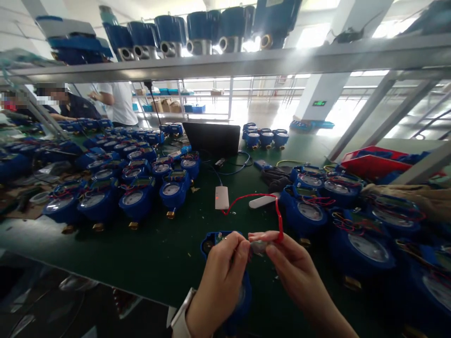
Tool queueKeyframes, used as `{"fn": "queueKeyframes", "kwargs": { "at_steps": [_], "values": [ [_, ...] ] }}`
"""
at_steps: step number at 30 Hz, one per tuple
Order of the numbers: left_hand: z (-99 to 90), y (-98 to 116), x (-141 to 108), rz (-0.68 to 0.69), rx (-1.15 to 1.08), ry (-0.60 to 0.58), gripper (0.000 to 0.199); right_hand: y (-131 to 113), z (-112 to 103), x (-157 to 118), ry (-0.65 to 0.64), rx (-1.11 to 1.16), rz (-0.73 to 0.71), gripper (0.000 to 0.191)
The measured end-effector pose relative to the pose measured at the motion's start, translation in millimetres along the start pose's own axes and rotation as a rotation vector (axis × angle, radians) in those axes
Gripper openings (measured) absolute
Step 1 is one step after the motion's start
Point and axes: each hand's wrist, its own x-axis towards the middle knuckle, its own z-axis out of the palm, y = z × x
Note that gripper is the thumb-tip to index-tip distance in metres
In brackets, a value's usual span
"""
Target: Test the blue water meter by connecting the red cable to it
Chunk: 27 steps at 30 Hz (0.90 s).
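Observation:
A blue water meter (211,240) lies on the green bench right in front of me, mostly hidden under my hands. My left hand (220,277) covers its top, fingers pinched near the meter's upper edge. My right hand (287,263) pinches a small silvery cylindrical part (260,247) tied to a red wire (279,217). The wire loops up and runs left toward a small white box (221,197) with a red light. Fingertips of both hands almost touch over the part.
Rows of blue meters (137,199) fill the bench on the left and more crowd the right (306,211). A dark laptop (213,139) stands behind the white box. Red trays (373,162) sit far right. Two people work at the far left. A shelf of meters runs overhead.

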Motion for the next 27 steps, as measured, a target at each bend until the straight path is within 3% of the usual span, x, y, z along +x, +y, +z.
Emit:
{"fn": "queueKeyframes", "kwargs": {
  "at_steps": [6,10,15,17,21,27],
  "values": [
    [12.5,-5.3,-1.0,0.176,0.25,0.145,0.031,1.2,11.3,-2.2,0.099,0.14,-0.031,0.01],
    [9.1,-8.4,-5.1,0.267,0.28,0.189,0.03,2.5,14.4,-0.1,0.128,0.242,0.003,0.012],
    [-26.3,-14.9,-10.8,0.195,0.154,0.409,0.032,5.3,-15.1,10.7,0.491,0.322,-0.003,0.025],
    [-44.6,-18.2,-7.6,0.164,0.153,0.444,0.034,7.7,-26.5,11.7,0.491,0.239,0.04,0.03],
    [-70.0,-24.8,11.9,0.115,0.258,0.404,0.041,13.8,-34.2,6.7,0.448,0.138,0.084,0.034],
    [-79.1,-39.3,36.4,0.008,0.329,0.415,0.029,21.4,-39.4,2.9,0.444,-0.041,0.138,0.049]
  ]
}}
